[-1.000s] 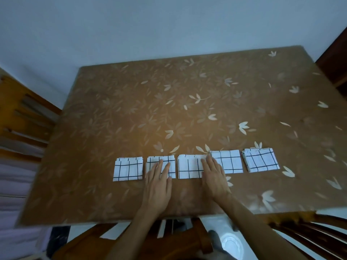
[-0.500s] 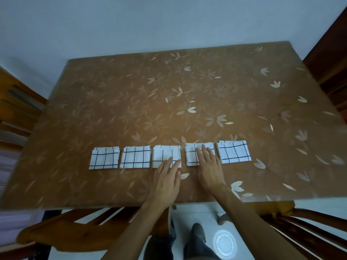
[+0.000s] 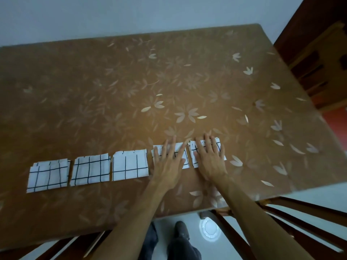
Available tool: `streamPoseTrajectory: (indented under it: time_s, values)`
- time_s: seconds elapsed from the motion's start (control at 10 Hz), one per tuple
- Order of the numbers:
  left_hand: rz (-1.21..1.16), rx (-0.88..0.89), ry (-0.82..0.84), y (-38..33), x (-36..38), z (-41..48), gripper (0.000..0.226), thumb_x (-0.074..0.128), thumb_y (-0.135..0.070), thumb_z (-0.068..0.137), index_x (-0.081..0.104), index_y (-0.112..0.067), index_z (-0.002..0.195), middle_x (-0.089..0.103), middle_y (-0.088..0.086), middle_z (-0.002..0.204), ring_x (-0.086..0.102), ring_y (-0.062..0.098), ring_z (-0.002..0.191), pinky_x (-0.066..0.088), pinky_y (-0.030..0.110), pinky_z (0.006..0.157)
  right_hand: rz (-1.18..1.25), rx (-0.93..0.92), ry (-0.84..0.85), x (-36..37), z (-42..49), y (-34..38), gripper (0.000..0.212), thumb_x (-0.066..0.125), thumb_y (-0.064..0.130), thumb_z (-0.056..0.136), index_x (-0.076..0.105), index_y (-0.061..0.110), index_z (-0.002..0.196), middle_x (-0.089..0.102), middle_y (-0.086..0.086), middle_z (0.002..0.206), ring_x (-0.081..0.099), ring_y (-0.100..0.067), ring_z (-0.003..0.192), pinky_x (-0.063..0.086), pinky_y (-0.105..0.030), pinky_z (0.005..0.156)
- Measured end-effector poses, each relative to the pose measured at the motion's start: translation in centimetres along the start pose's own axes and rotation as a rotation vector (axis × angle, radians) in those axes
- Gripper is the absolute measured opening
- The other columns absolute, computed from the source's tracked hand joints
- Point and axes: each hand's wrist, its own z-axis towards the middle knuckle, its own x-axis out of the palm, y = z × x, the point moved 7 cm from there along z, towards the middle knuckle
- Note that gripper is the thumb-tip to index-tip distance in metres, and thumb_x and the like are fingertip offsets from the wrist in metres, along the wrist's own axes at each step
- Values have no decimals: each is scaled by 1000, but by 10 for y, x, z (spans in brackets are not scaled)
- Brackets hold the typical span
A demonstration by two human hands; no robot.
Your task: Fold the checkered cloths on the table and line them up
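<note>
- Half a second ago the left hand point(image 3: 169, 167) was lying at the near right corner of the third cloth point(image 3: 129, 165). Now it is lying flat on the fourth cloth point(image 3: 156, 152), one place further to the right.
- The right hand point(image 3: 211, 162) was pressing the fourth cloth at that time. Now it is covering most of the fifth cloth point(image 3: 193, 147), at the right end of the row.
- One second ago both hands were resting still further left, on the second cloth point(image 3: 90, 169) and the third cloth.
- The cloths are keeping the same order as before.
- The left grip is open: the fingers are lying straight and spread, palm down, and are holding nothing.
- The right grip is open in the same way, with straight spread fingers pressing down on the cloth.
- I am counting five cloths. Each is folded into a small white square with dark lines.
- They are lying side by side in one row with narrow gaps between them, on the near part of the tabletop point(image 3: 112, 87). The first cloth point(image 3: 47, 175) is lying at the left end.
- I am counting two hands, with both bare forearms coming in over the near edge.
- The brown tabletop is showing a pale leaf pattern.
- Below the near edge, one white round thing point(image 3: 209, 231) is lying on the floor near two dark shoes point(image 3: 180, 228), and a wooden chair point(image 3: 309, 218) is standing at the right.
</note>
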Motion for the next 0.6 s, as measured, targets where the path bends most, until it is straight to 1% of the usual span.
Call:
streamPoseTrajectory:
  time_s: [0.1, 0.2, 0.3, 0.4, 0.5, 0.6]
  values:
    - [56, 21, -21, -2, 9, -13, 56, 26, -44, 106, 4, -35, 158, 2, 4, 168, 3, 30, 154, 8, 59, 120, -9, 19, -35, 7, -17, -2, 52, 20, 42, 103, 29, 26, 152, 20, -10, 163, 18, -30, 150, 19, -60, 116]
    - [71, 30, -30, -3, 14, -15, 55, 25, -44, 106, 8, -33, 158, 5, 6, 168, 3, 29, 154, 10, 59, 121, -15, 46, -46, 11, -22, -4, 54, 19, 43, 101, 33, 25, 150, 29, -12, 159, 27, -32, 147, 23, -62, 113]
    - [108, 37, -30, 0, 18, -10, 56, 14, -45, 105, 10, -31, 159, 5, 7, 167, 5, 29, 154, 11, 58, 121, -29, 34, -30, 11, -19, -1, 58, 11, 45, 101, 29, 25, 152, 25, -12, 161, 23, -32, 148, 11, -61, 115]
    - [127, 46, -47, -2, 12, -14, 59, 11, -48, 103, 6, -29, 159, -1, 8, 168, 1, 27, 154, 10, 58, 121, -2, 31, -55, 2, -23, -2, 63, 1, 48, 101, 22, 25, 155, 19, -9, 163, 16, -29, 151, 0, -57, 117]
    - [63, 29, -64, -6, -16, -28, 60, 13, -48, 103, 15, -24, 158, 6, 9, 167, 8, 25, 154, 12, 53, 121, 84, -1, -129, -24, -31, 2, 68, -4, 49, 101, 28, 20, 154, 22, -6, 163, 18, -25, 151, 5, -53, 119]
    - [-60, -17, -115, -5, -55, -47, 55, 22, -42, 105, 36, -17, 152, 28, 12, 161, 26, 29, 149, 23, 46, 119, 205, -74, -141, -56, -40, 19, 64, 11, 42, 97, 49, 15, 140, 44, -8, 151, 41, -27, 139, 27, -49, 114]
